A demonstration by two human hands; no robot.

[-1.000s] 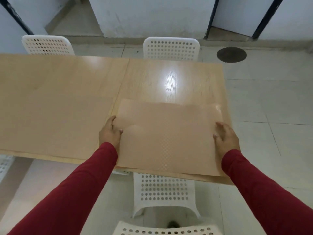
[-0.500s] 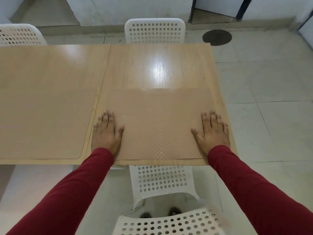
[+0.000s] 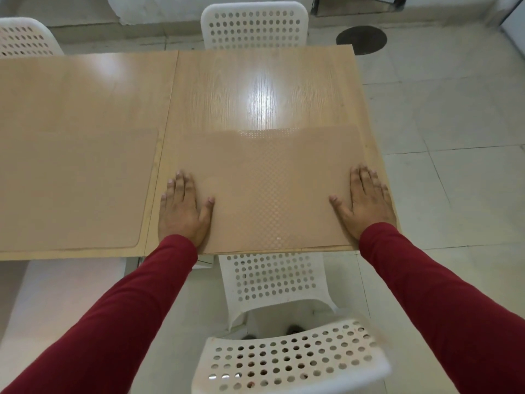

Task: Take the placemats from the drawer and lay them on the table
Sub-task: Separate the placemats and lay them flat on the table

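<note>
Two placemats were down on the tabletop [image 3: 255, 89]. The left placemat [image 3: 71, 189] lay flat, untouched. The right placemat [image 3: 272, 189] sat flush with the near edge, pinned by both hands. Left hand [image 3: 181, 211] and right hand [image 3: 365, 204] were flat, fingers straight, pressing, gripping nothing. No drawer in view, so can't tell if more mats remained. Far seats had none.

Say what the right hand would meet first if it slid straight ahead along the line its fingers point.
The right hand lies flat on the placemat, fingers pointing away. Sliding on, it would cross the placemat's far edge onto bare table; nothing stands in that line.
</note>
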